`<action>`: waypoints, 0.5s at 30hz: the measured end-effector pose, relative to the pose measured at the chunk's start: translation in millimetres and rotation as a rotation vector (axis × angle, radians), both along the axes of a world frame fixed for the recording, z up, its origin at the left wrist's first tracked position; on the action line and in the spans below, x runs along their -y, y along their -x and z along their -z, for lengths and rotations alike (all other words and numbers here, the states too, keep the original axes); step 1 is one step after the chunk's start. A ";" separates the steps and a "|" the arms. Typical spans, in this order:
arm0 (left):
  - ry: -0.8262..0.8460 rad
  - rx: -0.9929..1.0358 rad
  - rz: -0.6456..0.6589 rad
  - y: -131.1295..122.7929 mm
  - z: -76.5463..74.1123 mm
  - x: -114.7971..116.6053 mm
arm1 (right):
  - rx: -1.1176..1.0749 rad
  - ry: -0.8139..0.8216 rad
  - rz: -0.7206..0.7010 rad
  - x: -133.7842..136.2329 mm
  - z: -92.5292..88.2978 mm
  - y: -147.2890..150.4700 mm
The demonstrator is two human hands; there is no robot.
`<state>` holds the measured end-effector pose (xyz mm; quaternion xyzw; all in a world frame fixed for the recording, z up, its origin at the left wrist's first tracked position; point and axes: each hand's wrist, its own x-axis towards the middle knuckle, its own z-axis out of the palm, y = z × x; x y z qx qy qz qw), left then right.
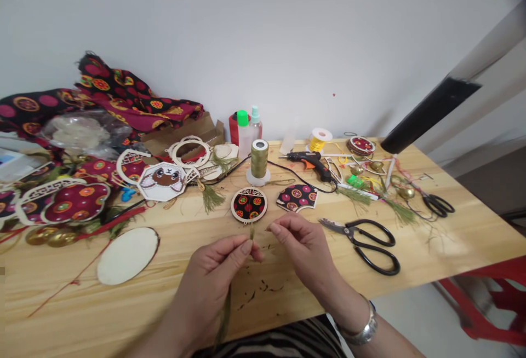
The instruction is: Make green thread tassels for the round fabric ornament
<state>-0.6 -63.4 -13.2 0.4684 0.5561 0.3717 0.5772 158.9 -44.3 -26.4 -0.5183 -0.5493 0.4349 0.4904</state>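
Note:
My left hand point(219, 267) is closed in a pinch on a bundle of olive-green tassel threads point(224, 317). Its strands hang below the palm, and a short bit sticks up past the fingertips. To the right, my right hand point(303, 246) has thumb and forefinger pressed together; anything between them is too fine to make out. Just beyond both hands lies a round ornament point(249, 206) with a wooden rim and dark patterned cloth. Behind it an olive thread spool point(259, 161) stands upright. Black-handled scissors point(361, 242) lie open beside my right hand.
A glue gun point(308, 162) and a fan-shaped cloth piece point(298, 197) lie past the right hand. Bottles point(244, 133) stand near the wall. Wooden frames, a sheep-faced piece point(162, 182) and patterned fabric point(135, 95) crowd the left. A white oval point(128, 255) lies left.

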 end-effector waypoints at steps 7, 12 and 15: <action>-0.306 -0.154 -0.079 10.7 -3.9 -8.4 | 0.045 -0.048 -0.095 -4.0 -10.7 -3.0; -0.310 0.004 -0.153 10.4 -12.6 -20.5 | 0.073 -0.144 -0.215 -16.4 -29.7 0.8; -0.277 0.110 -0.187 6.5 -22.6 -26.8 | 0.016 -0.166 -0.334 -23.6 -40.5 9.0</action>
